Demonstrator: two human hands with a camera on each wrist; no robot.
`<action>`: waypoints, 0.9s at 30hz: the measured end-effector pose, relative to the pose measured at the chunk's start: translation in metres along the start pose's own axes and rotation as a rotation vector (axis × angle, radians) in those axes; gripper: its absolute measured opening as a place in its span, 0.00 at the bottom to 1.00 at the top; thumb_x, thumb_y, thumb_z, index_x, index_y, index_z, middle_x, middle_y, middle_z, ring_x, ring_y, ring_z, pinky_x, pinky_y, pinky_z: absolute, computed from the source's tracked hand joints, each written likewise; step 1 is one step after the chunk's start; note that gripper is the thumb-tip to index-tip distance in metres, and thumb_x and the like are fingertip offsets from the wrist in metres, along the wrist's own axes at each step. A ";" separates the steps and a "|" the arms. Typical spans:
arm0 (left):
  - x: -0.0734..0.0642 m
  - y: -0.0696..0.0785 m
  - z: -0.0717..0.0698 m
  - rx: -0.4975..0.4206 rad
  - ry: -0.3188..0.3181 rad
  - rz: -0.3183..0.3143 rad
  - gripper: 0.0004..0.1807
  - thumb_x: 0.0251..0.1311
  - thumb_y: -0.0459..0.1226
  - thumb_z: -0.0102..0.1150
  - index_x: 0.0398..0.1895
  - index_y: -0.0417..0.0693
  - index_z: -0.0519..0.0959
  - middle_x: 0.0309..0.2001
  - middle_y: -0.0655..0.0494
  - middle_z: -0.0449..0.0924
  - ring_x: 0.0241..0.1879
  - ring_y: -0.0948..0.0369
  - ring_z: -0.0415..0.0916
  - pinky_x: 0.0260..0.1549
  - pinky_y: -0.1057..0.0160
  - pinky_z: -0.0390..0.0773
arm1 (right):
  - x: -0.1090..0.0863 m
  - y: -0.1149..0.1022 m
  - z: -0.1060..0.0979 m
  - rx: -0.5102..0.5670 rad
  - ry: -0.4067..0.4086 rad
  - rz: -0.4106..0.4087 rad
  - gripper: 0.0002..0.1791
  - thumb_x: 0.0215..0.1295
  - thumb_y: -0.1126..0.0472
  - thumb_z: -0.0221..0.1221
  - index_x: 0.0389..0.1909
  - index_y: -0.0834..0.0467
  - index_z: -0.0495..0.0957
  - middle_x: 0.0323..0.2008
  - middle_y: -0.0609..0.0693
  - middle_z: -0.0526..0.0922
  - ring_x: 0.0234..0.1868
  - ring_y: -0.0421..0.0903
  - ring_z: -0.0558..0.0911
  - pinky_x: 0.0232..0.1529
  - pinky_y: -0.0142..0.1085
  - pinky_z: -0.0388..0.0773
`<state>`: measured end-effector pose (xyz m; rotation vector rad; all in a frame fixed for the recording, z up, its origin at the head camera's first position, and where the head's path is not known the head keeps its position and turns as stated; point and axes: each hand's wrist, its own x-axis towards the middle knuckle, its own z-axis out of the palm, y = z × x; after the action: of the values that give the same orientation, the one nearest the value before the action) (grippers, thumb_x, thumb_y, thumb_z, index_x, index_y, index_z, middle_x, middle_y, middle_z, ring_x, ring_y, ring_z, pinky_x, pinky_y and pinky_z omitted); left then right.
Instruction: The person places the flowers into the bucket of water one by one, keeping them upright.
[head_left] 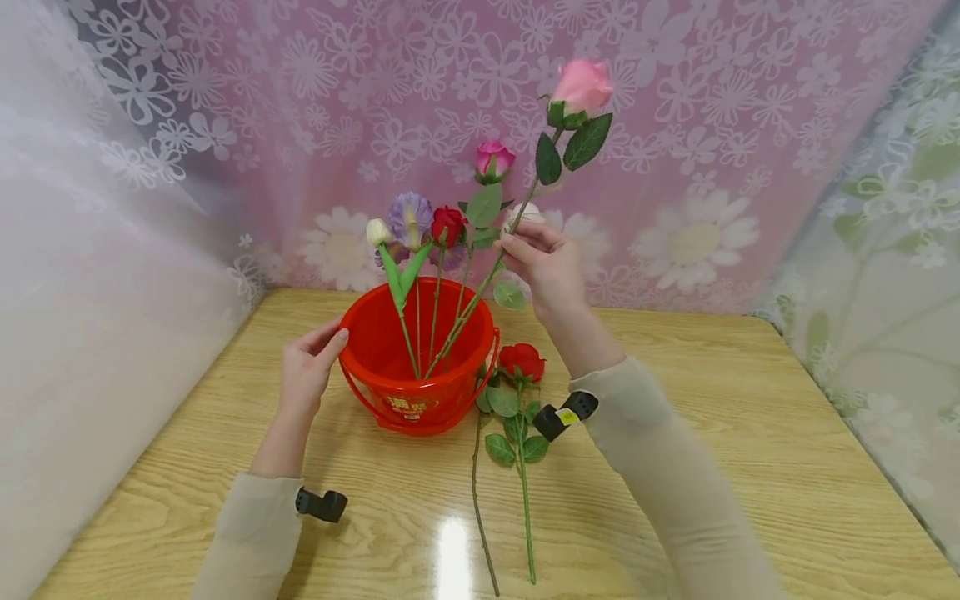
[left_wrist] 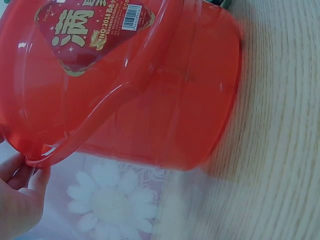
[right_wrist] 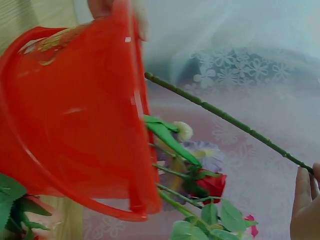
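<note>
My right hand (head_left: 547, 267) pinches the stem of a light pink rose (head_left: 583, 87) between thumb and fingers. The rose tilts up to the right, its stem's lower end at the mouth of a red bucket (head_left: 420, 408). With thumb and fingers my left hand (head_left: 303, 367) grips the bucket's left rim, by the handle joint in the left wrist view. Standing in the bucket are a white tulip (head_left: 377, 232), a purple iris (head_left: 410, 218), a red rose (head_left: 447, 225) and a deep pink rose (head_left: 494, 160). A whitish flower (head_left: 525, 215) is partly hidden behind my right hand.
Right of the bucket, a larger red rose (head_left: 522, 362) lies on the wooden table (head_left: 712, 433). Beside it lies a brown stem (head_left: 480, 500), its pale pink bloom (right_wrist: 45, 212) showing in the right wrist view. Flowered curtains (head_left: 337, 100) hang behind and at both sides.
</note>
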<state>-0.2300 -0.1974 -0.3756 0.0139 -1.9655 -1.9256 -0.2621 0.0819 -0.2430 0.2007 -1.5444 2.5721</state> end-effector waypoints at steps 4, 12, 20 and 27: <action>-0.001 0.001 0.000 0.008 -0.001 -0.001 0.20 0.55 0.36 0.58 0.49 0.33 0.74 0.39 0.57 0.78 0.38 0.65 0.75 0.37 0.73 0.75 | -0.002 0.016 0.001 -0.118 -0.007 0.014 0.10 0.53 0.76 0.57 0.38 0.71 0.75 0.23 0.47 0.79 0.27 0.41 0.81 0.36 0.34 0.78; -0.001 0.001 0.000 0.001 -0.007 0.008 0.19 0.56 0.35 0.57 0.49 0.33 0.74 0.39 0.58 0.78 0.38 0.66 0.75 0.37 0.73 0.74 | -0.012 0.043 0.001 -0.292 -0.046 0.032 0.15 0.53 0.73 0.59 0.42 0.73 0.73 0.28 0.53 0.79 0.30 0.44 0.81 0.38 0.36 0.77; -0.001 0.000 0.001 -0.002 0.000 0.018 0.19 0.55 0.35 0.57 0.48 0.32 0.74 0.37 0.60 0.78 0.37 0.66 0.75 0.37 0.72 0.75 | -0.018 0.063 -0.001 -0.482 -0.115 0.053 0.15 0.54 0.71 0.59 0.43 0.71 0.74 0.34 0.59 0.78 0.34 0.49 0.80 0.38 0.34 0.77; 0.000 -0.001 0.001 -0.006 -0.002 0.023 0.19 0.55 0.35 0.57 0.48 0.33 0.75 0.38 0.57 0.78 0.37 0.65 0.75 0.37 0.72 0.75 | -0.021 0.075 -0.003 -0.828 -0.200 -0.069 0.11 0.53 0.64 0.61 0.38 0.66 0.78 0.32 0.56 0.81 0.34 0.47 0.80 0.33 0.34 0.77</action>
<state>-0.2305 -0.1964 -0.3762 -0.0128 -1.9529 -1.9171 -0.2557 0.0489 -0.3130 0.4028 -2.4525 1.6950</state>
